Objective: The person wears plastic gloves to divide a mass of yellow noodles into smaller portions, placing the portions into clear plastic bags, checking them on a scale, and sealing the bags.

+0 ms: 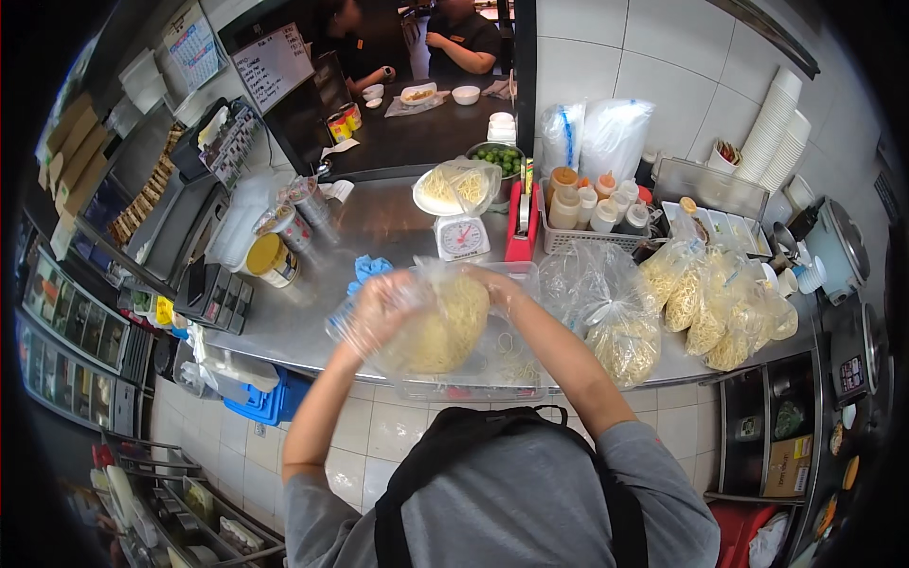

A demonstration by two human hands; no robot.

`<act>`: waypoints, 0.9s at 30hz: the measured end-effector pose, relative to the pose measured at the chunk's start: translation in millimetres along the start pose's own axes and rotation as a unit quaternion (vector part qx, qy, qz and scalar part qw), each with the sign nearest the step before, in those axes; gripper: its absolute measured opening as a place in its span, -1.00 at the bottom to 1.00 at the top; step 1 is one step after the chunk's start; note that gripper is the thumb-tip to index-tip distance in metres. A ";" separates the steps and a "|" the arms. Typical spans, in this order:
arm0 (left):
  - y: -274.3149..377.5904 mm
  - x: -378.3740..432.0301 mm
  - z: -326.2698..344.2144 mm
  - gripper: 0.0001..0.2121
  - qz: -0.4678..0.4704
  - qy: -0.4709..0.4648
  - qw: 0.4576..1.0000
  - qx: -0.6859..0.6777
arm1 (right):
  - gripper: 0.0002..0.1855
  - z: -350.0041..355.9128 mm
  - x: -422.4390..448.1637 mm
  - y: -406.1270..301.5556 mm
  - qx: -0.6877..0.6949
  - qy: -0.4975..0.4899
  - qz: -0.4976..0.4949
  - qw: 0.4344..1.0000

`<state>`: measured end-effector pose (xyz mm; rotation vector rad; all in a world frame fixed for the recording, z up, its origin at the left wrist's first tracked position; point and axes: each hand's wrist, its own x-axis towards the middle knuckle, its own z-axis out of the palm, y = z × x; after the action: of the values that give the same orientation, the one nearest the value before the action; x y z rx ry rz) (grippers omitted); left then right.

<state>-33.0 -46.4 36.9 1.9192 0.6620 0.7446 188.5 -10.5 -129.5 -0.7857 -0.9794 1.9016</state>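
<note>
A clear plastic bag of pale noodles [451, 330] hangs over a clear plastic tub [522, 273] at the counter's front edge. My left hand [383, 309], in a thin clear glove and blurred, grips the bag's gathered plastic on its left side. At the bag's upper right, my right hand [491, 285] holds its edge, its fingers partly hidden behind the bag. Loose noodle strands [522, 358] lie in the tub. Just beyond stands a white dial scale [461, 238] with a plate [426, 202] of bagged noodles on top.
On the right are a tied noodle bag [625, 348], several more noodle bags [724, 312] and a basket of squeeze bottles [593, 240]. A red tape dispenser [522, 227] stands beside the scale. A blue cloth [369, 270] and a yellow tub [271, 259] are leftward. Two people stand beyond the pass window.
</note>
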 end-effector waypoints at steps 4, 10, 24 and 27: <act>23.5 37.3 -16.1 -0.77 0.036 -0.053 0.998 0.001 | -0.59 14.0 -33.4 -8.8 0.099 -0.004 -0.099 0.990; 73.7 83.5 -0.8 -0.85 -0.069 -0.091 0.993 0.007 | -0.23 2.5 -50.7 51.9 0.251 -0.108 -0.135 0.952; -29.1 111.0 -49.9 -0.54 -0.121 -0.328 0.937 0.020 | -0.14 72.6 -90.2 52.6 0.489 -0.183 -0.163 0.837; -70.6 83.8 -50.4 -0.38 -0.048 -0.377 0.919 -0.099 | -0.13 60.3 -98.1 65.9 0.446 0.030 -0.211 0.869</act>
<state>-23.4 71.0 10.7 1.7786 0.1803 -0.0280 159.0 -139.4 -141.2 -0.0589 -0.1220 1.6545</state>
